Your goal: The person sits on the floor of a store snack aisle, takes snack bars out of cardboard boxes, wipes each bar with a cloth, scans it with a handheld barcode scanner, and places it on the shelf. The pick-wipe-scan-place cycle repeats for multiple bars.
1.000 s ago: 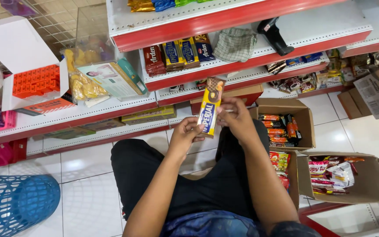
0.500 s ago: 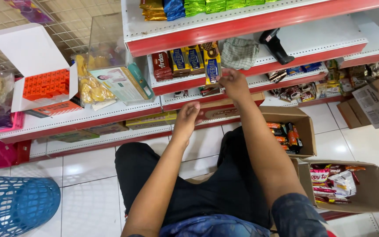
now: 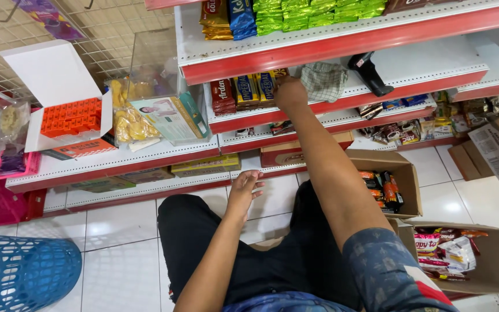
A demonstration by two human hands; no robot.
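1. Biscuit packet (image 3: 279,74), yellow and blue, upper centre of frame: stands at right end of a row of like packets (image 3: 253,89) on white shelf (image 3: 342,98) with red lip, mostly hidden behind right hand.
2. Right hand (image 3: 290,92), upper centre: arm stretched up to the shelf, fingers laid on the packet (whether clasped round it cannot be told).
3. Left hand (image 3: 245,186), centre: empty, fingers loosely spread, hovering above white floor tiles, clear of the shelves.
4. Checked cloth (image 3: 326,81), just right of right hand, same shelf; black handheld scanner (image 3: 368,72) beside it.
5. Cardboard boxes (image 3: 402,185) of snack packets, right of frame, on floor.
6. Blue mesh basket (image 3: 21,268), lower left.
7. Open white box of orange pieces (image 3: 70,115), upper left.
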